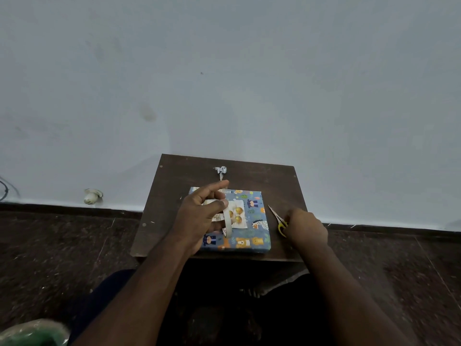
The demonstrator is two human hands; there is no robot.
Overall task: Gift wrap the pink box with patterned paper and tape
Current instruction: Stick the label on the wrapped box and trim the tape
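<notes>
The box (252,231) lies flat on a small dark wooden table (169,196), fully covered in blue paper with cartoon animals. A white card with gold round shapes (238,216) lies on its top. My left hand (199,216) hovers over the box's left half and grips a roll of tape (228,222), thumb on its upper edge. My right hand (305,227) rests on the table to the right of the box, fingers curled round the yellow handles of a pair of scissors (278,217) whose blades point up and left.
A crumpled scrap of patterned paper (220,170) lies near the table's far edge. The table stands against a pale wall on a dark floor. A white object (92,196) sits at the wall's foot, left. A plastic-wrapped green thing (32,333) fills the lower left corner.
</notes>
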